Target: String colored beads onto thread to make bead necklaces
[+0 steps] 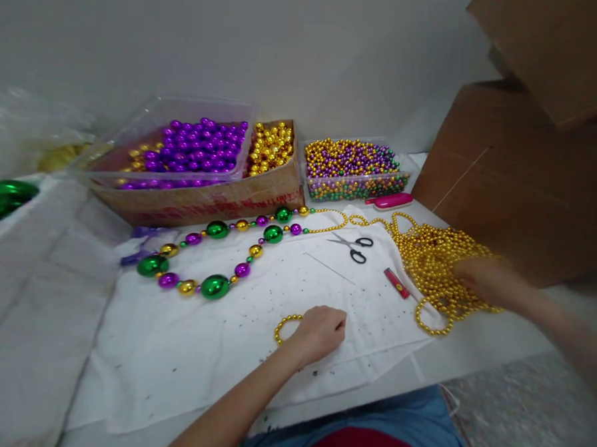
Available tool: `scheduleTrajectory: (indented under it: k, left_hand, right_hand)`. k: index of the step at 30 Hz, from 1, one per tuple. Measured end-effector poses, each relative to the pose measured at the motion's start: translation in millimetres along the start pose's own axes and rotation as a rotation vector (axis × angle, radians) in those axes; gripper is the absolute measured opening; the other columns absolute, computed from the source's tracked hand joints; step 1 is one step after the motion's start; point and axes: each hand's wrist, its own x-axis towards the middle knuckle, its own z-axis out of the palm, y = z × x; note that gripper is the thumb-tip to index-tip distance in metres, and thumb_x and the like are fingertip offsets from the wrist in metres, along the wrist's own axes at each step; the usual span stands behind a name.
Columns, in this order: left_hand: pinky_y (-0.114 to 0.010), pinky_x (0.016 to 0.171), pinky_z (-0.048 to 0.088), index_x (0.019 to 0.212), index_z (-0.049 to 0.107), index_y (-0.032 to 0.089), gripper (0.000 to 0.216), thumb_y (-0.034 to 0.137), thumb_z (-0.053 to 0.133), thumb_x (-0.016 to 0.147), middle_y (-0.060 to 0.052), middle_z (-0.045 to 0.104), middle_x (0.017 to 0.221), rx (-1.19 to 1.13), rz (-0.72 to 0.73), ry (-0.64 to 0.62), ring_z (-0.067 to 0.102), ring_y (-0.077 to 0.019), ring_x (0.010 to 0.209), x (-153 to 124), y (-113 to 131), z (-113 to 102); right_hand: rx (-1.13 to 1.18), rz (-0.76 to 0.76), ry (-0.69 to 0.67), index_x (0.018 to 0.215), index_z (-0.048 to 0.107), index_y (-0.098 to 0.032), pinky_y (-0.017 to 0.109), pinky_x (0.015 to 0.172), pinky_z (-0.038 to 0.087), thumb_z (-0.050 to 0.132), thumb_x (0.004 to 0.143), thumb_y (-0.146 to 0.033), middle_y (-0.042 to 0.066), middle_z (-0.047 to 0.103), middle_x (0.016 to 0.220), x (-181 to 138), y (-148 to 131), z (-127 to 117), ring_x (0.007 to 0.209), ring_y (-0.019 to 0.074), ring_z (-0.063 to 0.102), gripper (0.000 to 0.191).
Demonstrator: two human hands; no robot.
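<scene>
White cloth [185, 349]: spread on worktable [465, 349], multicolor necklace [215, 286] laid across far L side
Gold bead heap [424, 243]: overlaps cloth's R edge, nr cardboard box [482, 194]; step in hand looks like picking strands from tangle, next move prob calls for freeing one w/o snagging rest
R hand [474, 277]: blurred, at heap; can't tell if it grips
L hand [324, 332]: fingers curled, low over cloth; can't tell if pinching beads
Scissors [351, 243]: unheld, L of heap
Gold bead loop [277, 331]: on cloth, running behind L hand
</scene>
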Motion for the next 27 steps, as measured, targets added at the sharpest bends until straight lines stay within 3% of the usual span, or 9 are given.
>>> scheduleTrajectory:
  k: [4,7,9,11,15,18,22,24,27]
  left_hand:
    - [-0.029,0.061,0.032,0.068,0.062,0.019,0.018,0.024,0.048,0.077,-0.007,0.064,0.071,-0.025,-0.03,0.035,0.055,-0.02,0.067,5.4,0.4,1.6]
    - [-0.027,0.062,0.035,0.075,0.065,0.019,0.02,0.026,0.048,0.08,-0.006,0.067,0.077,-0.225,-0.081,0.115,0.056,-0.0184,0.071,-0.4,-12.3,-12.1]
    - [-0.024,0.055,0.034,0.082,0.067,0.018,0.02,0.023,0.048,0.08,-0.006,0.069,0.083,-0.521,-0.186,0.191,0.052,-0.013,0.061,-7.0,-20.2,-21.4]
    - [-0.021,0.044,0.027,0.093,0.066,0.016,0.022,0.021,0.049,0.08,-0.008,0.069,0.09,-0.883,-0.314,0.259,0.041,-0.0067,0.047,-13.7,-24.3,-27.6]
    - [-0.015,0.034,0.013,0.099,0.064,0.01,0.024,0.013,0.056,0.076,-0.014,0.067,0.099,-1.517,-0.384,0.351,0.034,0.0,0.041,-22.1,-23.2,-31.1]
    - [-0.01,0.035,0.027,0.096,0.063,0.009,0.024,0.004,0.054,0.075,-0.015,0.063,0.109,-1.85,-0.378,0.408,0.046,-0.0006,0.049,-24.2,-20.8,-31.4]
    - [-0.01,0.045,0.043,0.099,0.062,0.011,0.026,0.002,0.05,0.078,-0.013,0.061,0.113,-2.021,-0.372,0.594,0.056,-0.0047,0.063,-31.6,-23.6,-33.5]
    - [-0.012,0.049,0.046,0.1,0.062,0.011,0.026,0.002,0.05,0.079,-0.012,0.062,0.112,-1.996,-0.349,0.645,0.058,-0.0056,0.065,-41.3,-27.6,-33.9]
    - [-0.017,0.06,0.051,0.102,0.063,0.012,0.025,0.006,0.055,0.079,-0.012,0.064,0.11,-1.863,-0.339,0.662,0.062,-0.0082,0.07,-63.1,-33.8,-30.1]
  right_hand:
    - [-0.106,-0.053,-0.058,0.076,0.064,-0.016,0.03,0.061,0.036,0.046,0.071,0.001,0.01,0.062,0.076,-9.5,-13.0,1.8,0.072,0.0216,0.056,0.025]
    - [-0.164,0.006,0.057,0.088,0.063,-0.014,0.035,0.067,0.039,0.042,0.08,-0.007,0.014,0.059,0.084,-21.8,-28.7,-5.7,0.081,0.027,0.054,0.023]
    - [-0.026,0.058,0.194,0.091,0.061,-0.014,0.038,0.072,0.041,0.042,0.085,-0.014,0.015,0.06,0.089,-29.8,-53.6,-8.5,0.087,0.0282,0.054,0.02]
    - [0.347,0.09,0.23,0.092,0.06,-0.017,0.037,0.073,0.043,0.045,0.087,-0.023,0.012,0.062,0.091,-35.0,-94.5,-6.1,0.085,0.0253,0.056,0.018]
    - [1.309,0.149,-0.227,0.09,0.058,-0.019,0.026,0.048,0.041,0.053,0.083,-0.035,0.005,0.063,0.077,-35.6,-206.2,7.5,0.061,0.0165,0.055,0.018]
    - [1.818,0.266,-0.484,0.102,0.053,-0.021,0.02,0.037,0.034,0.06,0.077,-0.041,0.005,0.063,0.094,-33.9,-277.5,17.3,0.058,0.0126,0.055,0.032]
    - [1.911,0.221,-0.714,0.092,0.057,-0.018,0.018,0.034,0.031,0.06,0.076,-0.049,0.001,0.061,0.068,-40.1,-313.8,31.2,0.045,0.0097,0.05,0.035]
    - [1.838,0.225,-0.683,0.078,0.057,-0.017,0.018,0.032,0.022,0.056,0.079,-0.051,-0.003,0.053,0.052,-44.7,-308.6,37.7,0.034,0.0065,0.038,0.034]
    - [1.722,0.246,-0.544,0.071,0.059,-0.017,0.02,0.034,0.022,0.058,0.079,-0.047,-0.003,0.053,0.056,-47.2,-287.5,39.4,0.034,0.0052,0.034,0.031]
